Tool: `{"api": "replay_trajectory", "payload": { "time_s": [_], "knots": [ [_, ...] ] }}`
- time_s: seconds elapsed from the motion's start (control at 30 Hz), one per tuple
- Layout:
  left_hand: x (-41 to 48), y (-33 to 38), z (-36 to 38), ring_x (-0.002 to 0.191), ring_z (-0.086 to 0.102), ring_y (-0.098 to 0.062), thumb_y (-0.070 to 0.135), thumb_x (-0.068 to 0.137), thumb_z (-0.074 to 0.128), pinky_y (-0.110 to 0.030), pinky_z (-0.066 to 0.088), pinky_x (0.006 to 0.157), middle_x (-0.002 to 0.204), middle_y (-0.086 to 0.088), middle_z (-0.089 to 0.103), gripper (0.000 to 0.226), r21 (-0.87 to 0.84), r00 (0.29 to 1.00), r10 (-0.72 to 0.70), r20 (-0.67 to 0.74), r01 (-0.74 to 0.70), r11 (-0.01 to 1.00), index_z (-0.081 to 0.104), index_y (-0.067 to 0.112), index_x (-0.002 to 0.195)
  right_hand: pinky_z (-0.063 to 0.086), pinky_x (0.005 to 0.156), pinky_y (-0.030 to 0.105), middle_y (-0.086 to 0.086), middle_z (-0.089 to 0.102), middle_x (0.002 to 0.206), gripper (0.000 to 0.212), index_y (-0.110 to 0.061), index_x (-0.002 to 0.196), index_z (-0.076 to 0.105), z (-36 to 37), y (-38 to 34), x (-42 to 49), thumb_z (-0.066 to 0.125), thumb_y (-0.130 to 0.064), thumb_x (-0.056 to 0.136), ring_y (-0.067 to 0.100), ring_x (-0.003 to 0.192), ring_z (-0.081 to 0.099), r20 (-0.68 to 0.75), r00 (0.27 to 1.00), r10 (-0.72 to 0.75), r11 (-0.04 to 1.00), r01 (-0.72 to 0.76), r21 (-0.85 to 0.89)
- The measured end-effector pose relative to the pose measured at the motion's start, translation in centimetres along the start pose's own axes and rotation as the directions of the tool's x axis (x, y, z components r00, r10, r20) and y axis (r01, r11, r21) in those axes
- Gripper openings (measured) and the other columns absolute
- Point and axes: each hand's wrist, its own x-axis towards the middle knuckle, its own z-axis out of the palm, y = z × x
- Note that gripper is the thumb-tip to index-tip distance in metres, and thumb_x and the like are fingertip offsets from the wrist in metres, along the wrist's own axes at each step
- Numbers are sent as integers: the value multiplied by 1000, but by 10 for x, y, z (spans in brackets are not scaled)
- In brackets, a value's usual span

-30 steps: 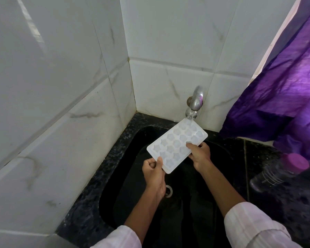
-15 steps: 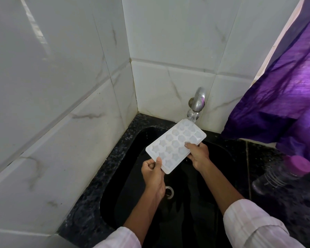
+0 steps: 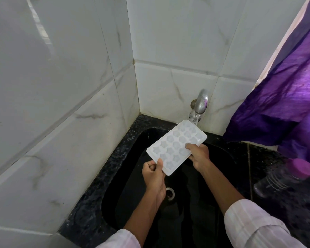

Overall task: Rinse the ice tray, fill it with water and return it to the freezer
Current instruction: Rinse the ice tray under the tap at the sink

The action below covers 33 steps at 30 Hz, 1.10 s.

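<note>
1. Walls (image 3: pixel 61 86): white marbled tiles that meet in a corner behind the sink.
2. Curtain (image 3: pixel 284 104): purple cloth hanging at the right, with its lower folds over the counter's far right edge.
3. Counter (image 3: pixel 97 190): black speckled stone around the basin.
4. Sink (image 3: pixel 132 203): black basin set into the counter, below both forearms.
5. Sleeves (image 3: pixel 254 224): pale cuffs on both arms at the bottom edge, forearms bare beyond them.
6. Ice tray (image 3: pixel 175 145): white and rectangular, with star-shaped and rounded cells facing up. It is held in the air over the sink, its long axis running from near left to far right. Its far corner is right under the tap's spout. Whether the cells hold water cannot be told.
7. Bottle (image 3: pixel 279 179): clear with a pink cap, lying on its side on the counter at the right, well apart from the tray.
8. Left hand (image 3: pixel 154 178): pinches the tray's near corner, with the thumb flat on the top face and the fingers curled beneath.
9. Right hand (image 3: pixel 200 156): grips the tray's right long edge, thumb on top and fingers under.
10. Tap (image 3: pixel 200 102): chrome and wall-mounted, with a thin stream of water at its spout.
11. Drain (image 3: pixel 170 193): metal ring in the basin floor, just beside the left wrist.
</note>
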Motion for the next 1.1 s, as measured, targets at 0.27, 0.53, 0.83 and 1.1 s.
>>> {"api": "replay_trajectory", "payload": {
  "time_s": [0.27,0.53,0.83,1.1],
  "knots": [
    [-3,2,-3,94,72,-20,4,98,59,-35,60,80,106,-14,69,10,1,1000,12,10,-12,1000,53,3,106,56,69,36,8,68,102,28,-3,109,61,1,0,-2,57,11,85,23,87,66,18,1000,24,998,-25,52],
    [-4,4,-7,96,72,-21,4,98,59,-35,60,82,107,-15,70,13,-2,1000,20,18,-20,1000,52,1,108,56,69,35,8,66,108,30,-5,116,59,3,2,-6,59,6,88,23,90,66,29,999,17,1000,-17,9],
    [-5,4,-9,95,73,-21,3,97,60,-31,61,75,107,-16,70,12,4,999,34,28,-34,999,53,1,106,58,77,41,12,68,111,33,-1,118,62,2,5,-5,58,7,86,26,94,67,14,1000,28,999,-28,19],
    [-4,5,-11,95,72,-22,4,97,60,-34,60,79,107,-16,70,13,18,999,41,19,-41,999,53,1,108,57,80,41,11,66,114,33,-5,120,58,1,9,-4,62,5,88,26,97,66,23,999,24,1000,-24,-12]
  ]
}}
